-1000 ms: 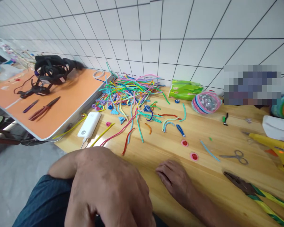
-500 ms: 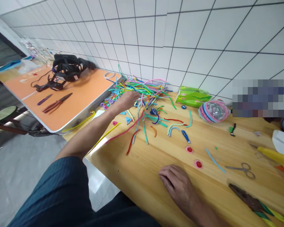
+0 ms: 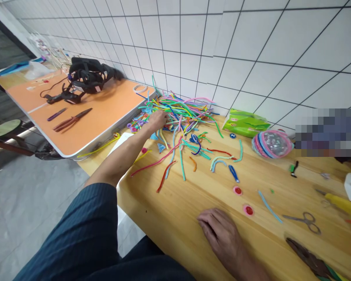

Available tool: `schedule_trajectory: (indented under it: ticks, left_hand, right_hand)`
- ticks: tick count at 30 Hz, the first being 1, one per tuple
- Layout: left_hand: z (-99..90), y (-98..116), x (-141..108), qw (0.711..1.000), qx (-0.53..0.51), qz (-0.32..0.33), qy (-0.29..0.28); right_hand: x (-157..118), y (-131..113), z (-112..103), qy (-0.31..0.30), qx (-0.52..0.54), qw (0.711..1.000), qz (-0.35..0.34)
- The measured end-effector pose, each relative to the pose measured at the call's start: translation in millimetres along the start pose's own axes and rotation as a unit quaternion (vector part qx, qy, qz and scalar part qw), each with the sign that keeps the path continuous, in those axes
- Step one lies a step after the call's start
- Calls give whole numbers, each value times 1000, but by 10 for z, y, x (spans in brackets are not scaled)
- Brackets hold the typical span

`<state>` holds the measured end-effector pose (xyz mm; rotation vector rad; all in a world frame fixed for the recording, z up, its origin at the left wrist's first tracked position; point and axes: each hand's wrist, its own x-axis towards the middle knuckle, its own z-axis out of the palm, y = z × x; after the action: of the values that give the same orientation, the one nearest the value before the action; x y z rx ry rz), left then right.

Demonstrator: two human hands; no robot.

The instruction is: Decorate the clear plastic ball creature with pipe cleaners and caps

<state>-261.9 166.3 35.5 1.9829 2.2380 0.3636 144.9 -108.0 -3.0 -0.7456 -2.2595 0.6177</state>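
Note:
My left hand (image 3: 158,120) reaches into the left side of a big heap of coloured pipe cleaners (image 3: 187,111) against the tiled wall. Its fingers point down among the stems, and whether they grip one is hidden. On the wooden table near the front edge rests my right hand (image 3: 219,230), fingers curled together, with nothing visible in it. Loose pieces lie between the hands: a red stem (image 3: 165,176), a green one (image 3: 182,162), an orange one (image 3: 194,164) and a folded blue one (image 3: 233,173). Two pink-and-red discs (image 3: 248,210) lie beyond my right hand.
Scissors (image 3: 305,221) and pliers (image 3: 308,255) lie at the right. Farther back are a green packet (image 3: 245,123) and a round pink-and-blue container (image 3: 272,143). On the orange table (image 3: 73,140) at the left sit black headgear (image 3: 86,76) and more pliers (image 3: 72,120).
My left hand has shifted a little left and lower over the heap. My right hand stays resting on the table. The whole view has tilted slightly.

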Motion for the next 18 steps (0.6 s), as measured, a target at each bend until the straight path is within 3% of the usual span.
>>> schedule_trajectory:
  ticks: [10,16,18]
  left_hand:
    - [-90,-158,172,986,-122,-6,117]
    - [-52,-41,186,976,-167,44,129]
    - [-41,-28,202,981,-155,52,101]
  right_hand:
    - [-4,18,0,-1,-6,1000,-10]
    - [-5,28,-10,-6,-2,1000,-7]
    - [-2,27,-11,-7,1,1000,-6]
